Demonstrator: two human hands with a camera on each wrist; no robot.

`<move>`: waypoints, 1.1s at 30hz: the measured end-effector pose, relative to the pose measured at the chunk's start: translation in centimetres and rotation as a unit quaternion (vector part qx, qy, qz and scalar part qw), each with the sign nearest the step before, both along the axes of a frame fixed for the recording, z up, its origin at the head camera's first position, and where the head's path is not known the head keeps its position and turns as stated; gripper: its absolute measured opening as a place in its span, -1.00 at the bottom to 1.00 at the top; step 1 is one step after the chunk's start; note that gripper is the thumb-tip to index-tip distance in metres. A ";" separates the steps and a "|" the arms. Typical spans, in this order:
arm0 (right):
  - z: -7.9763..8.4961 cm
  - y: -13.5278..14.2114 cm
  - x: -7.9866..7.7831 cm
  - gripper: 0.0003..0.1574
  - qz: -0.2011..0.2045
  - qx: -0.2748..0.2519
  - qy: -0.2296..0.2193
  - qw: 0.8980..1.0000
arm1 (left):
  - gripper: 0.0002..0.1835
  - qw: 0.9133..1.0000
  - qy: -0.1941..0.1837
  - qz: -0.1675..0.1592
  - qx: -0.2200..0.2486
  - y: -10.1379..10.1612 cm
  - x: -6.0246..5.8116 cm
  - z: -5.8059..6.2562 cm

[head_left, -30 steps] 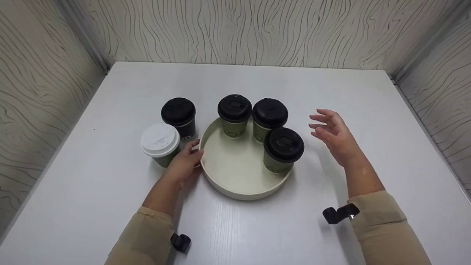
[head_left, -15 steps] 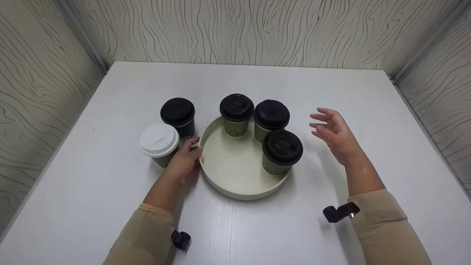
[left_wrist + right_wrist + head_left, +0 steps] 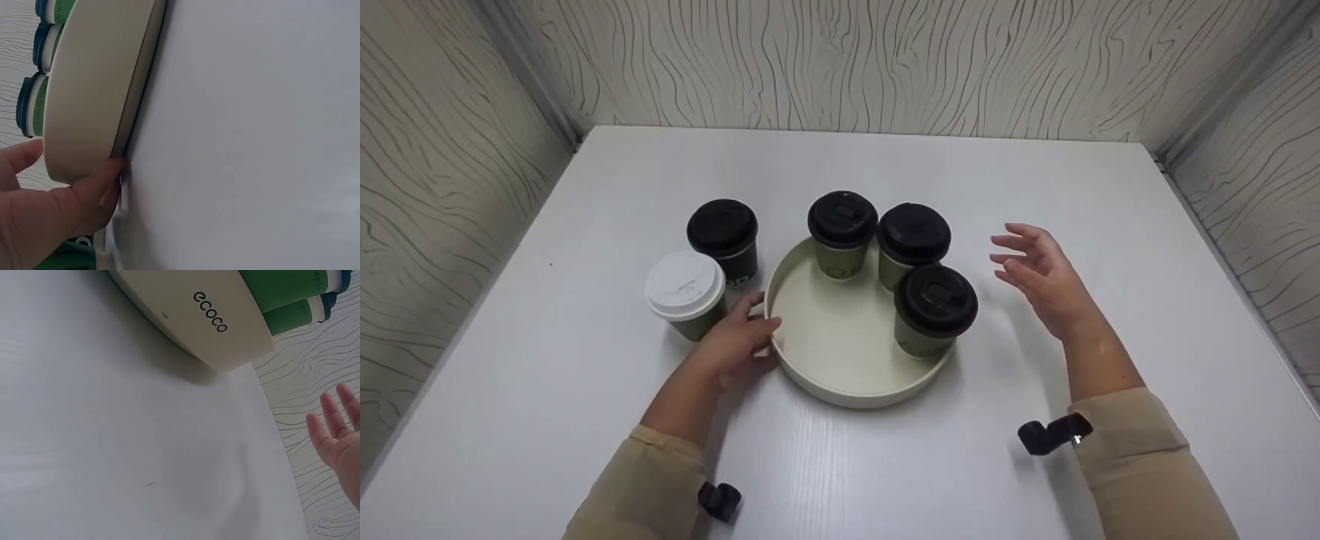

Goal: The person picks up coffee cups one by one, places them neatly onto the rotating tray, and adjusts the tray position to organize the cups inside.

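Tray point(image 3: 840, 345) sits on the desk point(image 3: 840, 465); inside, the front cup point(image 3: 935, 304) at three o'clock hides the base of the middle cup point(image 3: 913, 234). At nine, the left hand point(image 3: 733, 343) pinches the tray, some fingertips hidden. The right hand point(image 3: 1042, 277) hangs off two o'clock, fingers apart, cropped in its wrist view.

White table point(image 3: 870, 472): cream tray point(image 3: 832, 345), dark cup point(image 3: 726, 238), white-lidded cup point(image 3: 687, 289).

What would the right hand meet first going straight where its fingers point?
Likely the middle black-lidded cup of three on the tray; depth is unclear, so the front cup is possible.
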State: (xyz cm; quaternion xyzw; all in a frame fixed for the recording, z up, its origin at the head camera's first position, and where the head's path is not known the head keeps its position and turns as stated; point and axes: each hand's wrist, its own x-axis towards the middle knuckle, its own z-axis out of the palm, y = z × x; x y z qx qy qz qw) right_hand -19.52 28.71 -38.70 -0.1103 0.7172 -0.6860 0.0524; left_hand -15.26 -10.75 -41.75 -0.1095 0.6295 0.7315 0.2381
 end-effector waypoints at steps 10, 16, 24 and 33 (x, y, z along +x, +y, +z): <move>-0.3 0.1 -0.1 -0.39 -0.005 -0.001 -0.007 1.000 | -0.27 0.999 0.000 -0.011 0.032 -0.4 0.4 -0.1; -0.5 0.0 -0.1 -0.39 -0.006 -0.001 -0.007 1.000 | -0.31 1.000 0.002 -0.002 0.028 -0.3 0.2 -0.2; -0.5 -0.1 -0.1 -0.40 -0.008 0.000 -0.010 1.000 | -0.43 0.999 0.040 0.021 -0.023 0.1 -0.5 -0.6; -0.8 0.1 -0.2 -0.40 -0.010 0.000 -0.010 1.000 | -0.52 0.996 0.058 0.050 -0.044 0.5 -1.1 -0.8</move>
